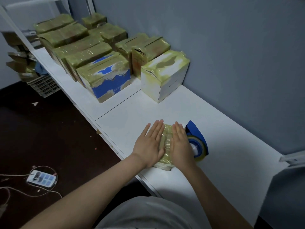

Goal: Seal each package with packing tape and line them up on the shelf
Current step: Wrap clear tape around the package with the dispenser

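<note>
Package (167,142), small and wrapped in tape, lies flat on the white shelf (222,129) near its front edge, its long axis running away from the person. The left hand (151,142) and right hand (180,143) press down on it side by side, fingers straight and pointing along that axis. A blue tape dispenser (198,142) sits just beside the right hand. Sealed packages (102,75) stand farther along.

We see a dim, cool, even light, its source out of view. The fingers (157,128) are fairly sharp and cast only a faint soft shadow on the white desk (227,133). Well beyond the fingers, the film on the taped packages (85,53) shows small glints. Left of the fingers the floor (49,138) falls nearly black. Toward the corners shapes stretch, and fine detail looks smeared.
</note>
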